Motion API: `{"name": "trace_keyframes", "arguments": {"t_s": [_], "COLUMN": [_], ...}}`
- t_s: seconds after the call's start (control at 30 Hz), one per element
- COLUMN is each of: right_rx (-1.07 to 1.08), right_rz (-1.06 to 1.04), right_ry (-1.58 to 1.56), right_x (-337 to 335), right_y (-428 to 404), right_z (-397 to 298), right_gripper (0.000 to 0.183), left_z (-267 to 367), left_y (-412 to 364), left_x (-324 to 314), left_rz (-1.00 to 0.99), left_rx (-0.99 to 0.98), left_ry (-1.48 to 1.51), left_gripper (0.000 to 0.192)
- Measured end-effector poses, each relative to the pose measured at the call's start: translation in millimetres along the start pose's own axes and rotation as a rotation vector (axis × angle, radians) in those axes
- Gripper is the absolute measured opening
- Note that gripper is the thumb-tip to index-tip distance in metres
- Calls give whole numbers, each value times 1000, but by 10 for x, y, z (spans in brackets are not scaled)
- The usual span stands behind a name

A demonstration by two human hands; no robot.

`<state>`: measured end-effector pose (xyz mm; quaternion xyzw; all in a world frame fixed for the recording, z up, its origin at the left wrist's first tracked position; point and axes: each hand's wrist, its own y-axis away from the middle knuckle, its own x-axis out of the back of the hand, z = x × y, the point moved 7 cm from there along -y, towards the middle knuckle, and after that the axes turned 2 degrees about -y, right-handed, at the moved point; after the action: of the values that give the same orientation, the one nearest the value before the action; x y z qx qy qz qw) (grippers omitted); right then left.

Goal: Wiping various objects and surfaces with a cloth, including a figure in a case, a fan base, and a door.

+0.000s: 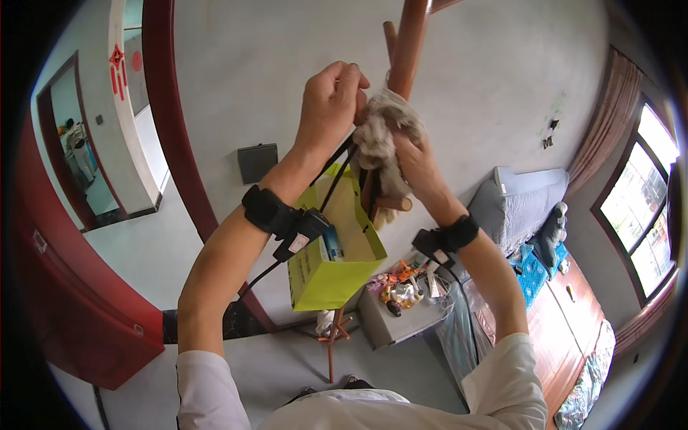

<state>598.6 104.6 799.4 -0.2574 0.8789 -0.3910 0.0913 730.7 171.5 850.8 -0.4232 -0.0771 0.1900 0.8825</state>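
Note:
A wooden coat rack (410, 54) stands upright before me, its post rising past both hands. My right hand (415, 161) grips a bunched greyish-beige cloth (379, 134) against the post. On the cloth's left side my left hand (333, 102) has its fingers curled; whether they pinch an edge of the cloth or a strap is hidden. Below hangs a yellow-green paper bag (333, 282) by dark handles, with a blue-and-white item (332, 244) inside. A wooden peg (395, 203) sticks out to the bag's right. Both wrists wear black strapped devices with cables.
A bedside cabinet (384, 317) holding assorted small items stands below right, beside a bed (553, 312). The rack's legs (332, 344) spread on the floor near my feet. To the left is a red door (80, 279); another person (80, 150) is in a far room.

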Motion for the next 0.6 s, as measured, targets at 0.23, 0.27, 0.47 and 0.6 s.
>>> {"name": "trace_keyframes", "arguments": {"t_s": [0.23,0.27,0.47,0.6], "right_rx": [-181,-146,-21,310], "right_rz": [-198,-290,-470,139], "right_ry": [-151,-121,652,-179], "right_x": [190,140,310,1271], "right_y": [680,647,272,-192], "right_z": [666,518,-132,-655], "right_gripper": [30,30,27,27], "left_z": [43,36,49,116], "left_y": [28,13,79,101], "left_x": [-47,-81,-102,-304], "left_rz": [-38,-52,-76,-67], "left_rx": [-58,-45,-27,3], "left_ry": [109,124,101,118], "left_gripper": [32,31,28,29]}}
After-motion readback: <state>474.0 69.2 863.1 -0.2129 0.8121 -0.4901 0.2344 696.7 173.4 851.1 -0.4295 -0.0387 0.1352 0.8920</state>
